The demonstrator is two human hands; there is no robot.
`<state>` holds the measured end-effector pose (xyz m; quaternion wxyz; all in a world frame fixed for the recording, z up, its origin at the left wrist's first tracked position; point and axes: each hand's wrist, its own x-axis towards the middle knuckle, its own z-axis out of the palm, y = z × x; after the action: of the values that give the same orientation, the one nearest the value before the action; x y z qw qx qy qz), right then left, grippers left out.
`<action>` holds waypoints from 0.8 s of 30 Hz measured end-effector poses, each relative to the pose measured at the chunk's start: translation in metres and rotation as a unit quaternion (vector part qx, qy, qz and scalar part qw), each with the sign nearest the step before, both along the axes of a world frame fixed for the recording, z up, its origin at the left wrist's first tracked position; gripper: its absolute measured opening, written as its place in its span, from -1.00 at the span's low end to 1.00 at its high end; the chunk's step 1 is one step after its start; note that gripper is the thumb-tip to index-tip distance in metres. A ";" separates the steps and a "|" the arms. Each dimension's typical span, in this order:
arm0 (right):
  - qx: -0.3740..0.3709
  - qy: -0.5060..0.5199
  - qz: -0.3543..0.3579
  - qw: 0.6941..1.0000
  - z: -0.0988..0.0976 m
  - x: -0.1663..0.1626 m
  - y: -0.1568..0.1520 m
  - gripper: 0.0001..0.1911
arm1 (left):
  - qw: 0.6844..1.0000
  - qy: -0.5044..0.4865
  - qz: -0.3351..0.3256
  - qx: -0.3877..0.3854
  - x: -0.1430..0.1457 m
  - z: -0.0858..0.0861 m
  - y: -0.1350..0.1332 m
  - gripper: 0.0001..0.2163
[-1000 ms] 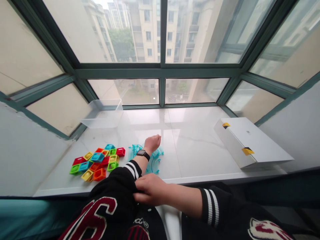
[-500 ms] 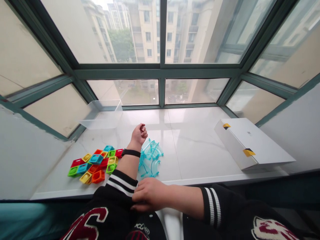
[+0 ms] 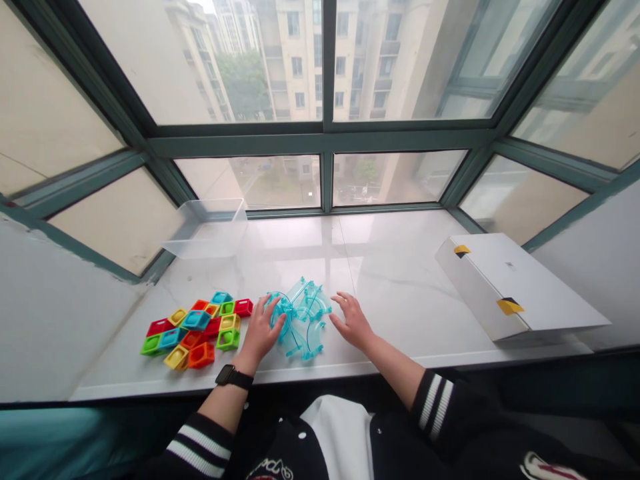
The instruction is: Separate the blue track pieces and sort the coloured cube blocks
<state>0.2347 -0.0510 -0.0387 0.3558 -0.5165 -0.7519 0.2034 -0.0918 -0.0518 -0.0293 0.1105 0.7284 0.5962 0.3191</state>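
A heap of see-through turquoise plastic track pieces (image 3: 306, 327), some curved, lies between my two hands on the white sill. My left hand (image 3: 261, 328) is at the heap's left side with its fingers apart, partly over the nearest pieces; whether it touches them I cannot tell. At the right edge of the heap, my right hand (image 3: 353, 320) has its fingers spread and nothing in them. Left of my left hand lies a pile of hollow plastic blocks (image 3: 197, 320) in red, orange, yellow, green and blue.
A clear plastic bin (image 3: 210, 230) stands at the back left by the window. A white box (image 3: 530, 283) with black-and-yellow tape tabs is at the right. Green window frames (image 3: 325, 145) bound the white marble-look sill (image 3: 400, 267), whose front edge runs close to my body.
My right hand has left my left sleeve and moved forward to the right of the turquoise pieces. My left hand has drawn back from beyond the heap and opened at its left side.
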 end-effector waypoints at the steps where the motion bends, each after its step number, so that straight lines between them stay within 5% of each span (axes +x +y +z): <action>1: -0.005 -0.009 -0.003 1.000 -0.004 -0.012 0.004 -0.49 | 1.000 0.000 -0.001 -0.004 0.001 -0.006 0.000 -0.52; 9: -0.019 -0.094 -0.019 0.995 -0.019 -0.071 0.016 -0.38 | 1.000 -0.004 -0.002 -0.013 0.014 -0.022 0.004 -0.49; 24: -0.010 -0.093 -0.006 0.996 -0.033 0.001 -0.002 -0.41 | 0.999 -0.023 -0.035 -0.030 0.078 -0.014 -0.010 -0.56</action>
<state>0.2362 -0.0532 -0.0721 0.2805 -0.5411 -0.7766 0.1596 -0.0133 -0.0614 -0.0434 0.1569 0.7375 0.5773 0.3133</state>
